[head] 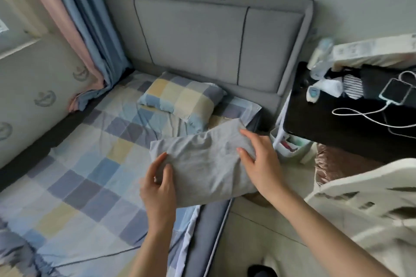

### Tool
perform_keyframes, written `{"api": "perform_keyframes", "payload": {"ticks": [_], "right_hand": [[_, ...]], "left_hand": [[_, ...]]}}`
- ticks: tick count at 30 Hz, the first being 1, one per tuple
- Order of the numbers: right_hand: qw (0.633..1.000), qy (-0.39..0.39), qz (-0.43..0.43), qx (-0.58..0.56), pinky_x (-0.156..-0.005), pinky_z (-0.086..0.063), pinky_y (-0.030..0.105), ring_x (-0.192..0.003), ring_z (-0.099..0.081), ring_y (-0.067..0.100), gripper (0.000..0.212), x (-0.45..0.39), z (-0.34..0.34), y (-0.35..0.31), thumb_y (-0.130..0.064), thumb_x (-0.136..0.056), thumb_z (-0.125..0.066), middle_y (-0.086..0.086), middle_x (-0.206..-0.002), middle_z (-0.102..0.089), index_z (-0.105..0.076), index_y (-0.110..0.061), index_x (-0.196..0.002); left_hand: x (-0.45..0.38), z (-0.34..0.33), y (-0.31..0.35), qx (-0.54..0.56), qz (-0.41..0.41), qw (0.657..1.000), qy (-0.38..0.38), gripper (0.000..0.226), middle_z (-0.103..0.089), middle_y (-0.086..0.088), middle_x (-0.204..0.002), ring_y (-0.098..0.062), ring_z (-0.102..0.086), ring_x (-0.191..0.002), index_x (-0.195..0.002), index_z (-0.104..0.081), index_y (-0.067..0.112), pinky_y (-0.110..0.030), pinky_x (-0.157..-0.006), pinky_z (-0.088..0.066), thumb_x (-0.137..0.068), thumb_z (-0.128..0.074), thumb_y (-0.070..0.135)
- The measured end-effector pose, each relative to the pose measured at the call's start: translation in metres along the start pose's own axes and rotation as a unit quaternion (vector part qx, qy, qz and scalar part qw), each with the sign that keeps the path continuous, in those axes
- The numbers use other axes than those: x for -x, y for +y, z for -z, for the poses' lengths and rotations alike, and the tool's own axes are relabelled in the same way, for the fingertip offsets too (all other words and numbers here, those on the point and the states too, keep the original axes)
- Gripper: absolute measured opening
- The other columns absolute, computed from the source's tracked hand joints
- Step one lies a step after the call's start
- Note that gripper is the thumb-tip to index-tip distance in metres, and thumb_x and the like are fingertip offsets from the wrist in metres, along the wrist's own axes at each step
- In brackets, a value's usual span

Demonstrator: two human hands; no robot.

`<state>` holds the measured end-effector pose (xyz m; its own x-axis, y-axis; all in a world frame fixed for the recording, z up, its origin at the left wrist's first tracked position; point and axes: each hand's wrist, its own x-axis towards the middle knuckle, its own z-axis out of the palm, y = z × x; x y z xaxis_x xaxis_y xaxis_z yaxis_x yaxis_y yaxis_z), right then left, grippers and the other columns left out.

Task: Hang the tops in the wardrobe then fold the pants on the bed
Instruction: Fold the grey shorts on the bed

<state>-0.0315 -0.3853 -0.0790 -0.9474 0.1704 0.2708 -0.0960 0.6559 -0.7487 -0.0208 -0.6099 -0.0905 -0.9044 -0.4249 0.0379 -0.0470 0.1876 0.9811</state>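
A light grey folded garment, seemingly the pants point(204, 159), lies at the right edge of the bed point(85, 177), its lower right end overhanging the mattress side. My left hand point(158, 184) pinches the garment's near left corner between thumb and fingers. On the garment's right end rests my right hand point(258, 159), fingers straight and flat on the cloth. No wardrobe or tops are in view.
A checked pillow point(182, 99) lies by the grey headboard point(198, 36). To the right stands a black side table point(351, 119) with a phone point(395, 92), white cable and bottles. A white basket point(369, 204) sits at lower right. Curtains point(85, 24) hang at left.
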Motion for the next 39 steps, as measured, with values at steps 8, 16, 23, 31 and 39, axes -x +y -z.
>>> {"api": "perform_keyframes", "payload": {"ticks": [8,16,23,31,39], "right_hand": [[0.977,0.164,-0.123,0.052,-0.089,-0.028,-0.002,-0.105,-0.05,0.008,0.04,0.089,0.153,0.081,-0.022,-0.092,-0.062,0.004,-0.115,-0.054,-0.055,-0.02,-0.131],[0.927,0.27,-0.235,0.11,-0.082,-0.032,-0.002,-0.099,-0.048,0.001,0.037,0.205,0.333,0.19,-0.025,-0.094,-0.056,0.005,-0.114,-0.055,-0.054,-0.021,-0.131],[0.863,0.354,-0.335,0.131,-0.077,-0.034,-0.003,-0.088,-0.052,0.003,0.038,0.293,0.447,0.251,-0.027,-0.095,-0.055,0.002,-0.111,-0.05,-0.054,-0.022,-0.132],[0.763,0.44,-0.459,0.116,-0.075,-0.035,0.008,-0.09,-0.048,-0.001,0.037,0.353,0.503,0.298,-0.032,-0.095,-0.055,-0.002,-0.117,-0.048,-0.052,-0.028,-0.131],[0.625,0.543,-0.546,0.128,-0.074,-0.034,0.014,-0.081,-0.045,-0.009,0.038,0.376,0.538,0.329,-0.033,-0.094,-0.056,-0.005,-0.113,-0.043,-0.051,-0.033,-0.131]], "left_hand": [[0.096,-0.133,0.039,0.04,-0.022,0.98,-0.195,0.028,-0.067,0.018,-0.075,0.006,-0.052,-0.061,-0.105,-0.072,0.036,-0.005,-0.059,-0.041,-0.094,-0.06,0.013],[0.275,-0.292,0.064,0.031,-0.003,0.938,-0.345,0.029,-0.053,0.015,-0.067,0.006,-0.048,-0.057,-0.101,-0.072,0.043,-0.004,-0.056,-0.042,-0.091,-0.06,0.018],[0.406,-0.399,0.087,0.008,-0.001,0.881,-0.473,0.027,-0.067,0.018,-0.084,0.006,-0.058,-0.074,-0.102,-0.071,0.044,-0.009,-0.07,-0.047,-0.092,-0.06,0.021],[0.493,-0.5,0.097,-0.035,-0.029,0.779,-0.626,0.029,-0.066,0.02,-0.109,-0.002,-0.059,-0.105,-0.105,-0.069,0.043,-0.02,-0.088,-0.044,-0.093,-0.059,0.018],[0.565,-0.603,0.114,-0.074,-0.066,0.628,-0.772,0.035,-0.062,0.019,-0.097,0.017,-0.056,-0.082,-0.112,-0.068,0.04,0.0,-0.063,-0.042,-0.089,-0.062,0.014]]}}
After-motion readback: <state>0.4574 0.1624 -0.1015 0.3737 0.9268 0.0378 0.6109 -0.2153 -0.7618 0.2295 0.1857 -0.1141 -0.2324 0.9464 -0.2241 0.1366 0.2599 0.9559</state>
